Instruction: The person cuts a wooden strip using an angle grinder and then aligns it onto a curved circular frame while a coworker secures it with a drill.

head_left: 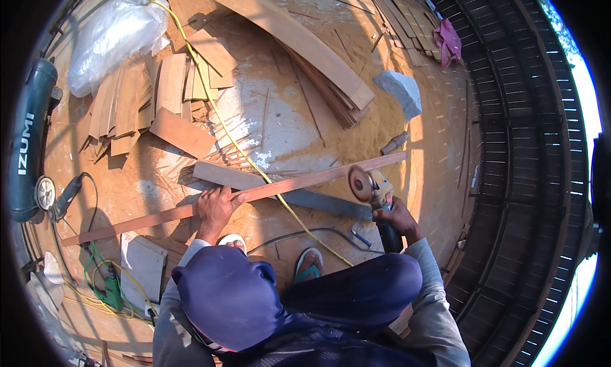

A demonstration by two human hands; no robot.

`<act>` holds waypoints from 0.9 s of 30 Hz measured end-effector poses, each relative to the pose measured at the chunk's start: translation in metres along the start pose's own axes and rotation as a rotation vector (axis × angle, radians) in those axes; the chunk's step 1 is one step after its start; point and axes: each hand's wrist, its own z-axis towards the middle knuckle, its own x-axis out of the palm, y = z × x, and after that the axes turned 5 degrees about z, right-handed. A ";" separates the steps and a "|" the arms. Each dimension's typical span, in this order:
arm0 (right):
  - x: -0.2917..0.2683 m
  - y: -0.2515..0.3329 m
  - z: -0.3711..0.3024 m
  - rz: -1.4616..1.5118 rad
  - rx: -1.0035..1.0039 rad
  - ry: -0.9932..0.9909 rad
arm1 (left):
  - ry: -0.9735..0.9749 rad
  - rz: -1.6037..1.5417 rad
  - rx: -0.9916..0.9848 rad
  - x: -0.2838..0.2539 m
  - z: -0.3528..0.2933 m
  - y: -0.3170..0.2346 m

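A long, thin wooden strip runs slantwise in front of me, its right end raised toward the upper right. My left hand is closed around it left of its middle. In my right hand is an angle grinder, gripped by its dark body. The grinder's round disc faces up and stands close to the strip near its right end; whether the two touch I cannot tell. Under the strip lies a grey-brown beam, with a yellow cord passing across.
Stacks of wooden boards and long planks lie ahead on the dusty floor, near a grey stone block. A dark tank, a second power tool and a green tool are at left. A slatted wall curves along the right.
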 end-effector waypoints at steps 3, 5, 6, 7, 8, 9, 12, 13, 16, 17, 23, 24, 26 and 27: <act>-0.003 -0.003 0.000 -0.030 -0.008 -0.002 | -0.016 0.009 0.008 0.004 0.000 0.001; 0.001 0.001 0.001 -0.045 0.001 -0.010 | -0.016 0.017 0.009 0.007 -0.001 0.002; 0.001 0.001 0.001 -0.039 0.007 -0.016 | -0.014 0.019 0.009 0.005 0.000 0.002; 0.001 -0.001 0.003 -0.034 0.014 -0.021 | -0.013 0.020 0.009 0.004 0.000 0.002; 0.001 -0.002 0.004 -0.029 0.020 -0.027 | -0.017 0.016 0.012 0.004 0.000 0.001; 0.001 -0.003 0.005 -0.029 0.023 -0.029 | -0.022 0.014 0.013 0.003 0.000 0.001; 0.001 -0.006 0.008 -0.024 0.027 -0.030 | -0.044 0.007 0.019 0.003 0.001 0.001; 0.001 -0.006 0.008 -0.019 0.023 -0.024 | -0.052 0.005 0.022 0.003 0.001 0.000; 0.002 -0.004 0.010 -0.031 0.019 -0.013 | -0.052 -0.002 0.018 0.001 0.001 0.000; 0.002 -0.003 0.011 -0.040 0.018 -0.011 | -0.047 0.001 0.017 0.001 0.001 0.000; 0.003 0.000 0.010 -0.020 0.018 -0.015 | -0.059 -0.003 0.020 0.003 0.000 0.001; 0.004 0.002 0.009 -0.042 0.028 -0.021 | -0.062 -0.005 0.020 0.003 0.000 0.001; 0.004 0.005 0.008 -0.087 0.047 -0.034 | -0.070 -0.008 0.023 0.003 0.000 0.000; 0.004 0.003 0.008 -0.078 0.041 -0.030 | -0.075 -0.010 0.027 0.001 0.001 -0.001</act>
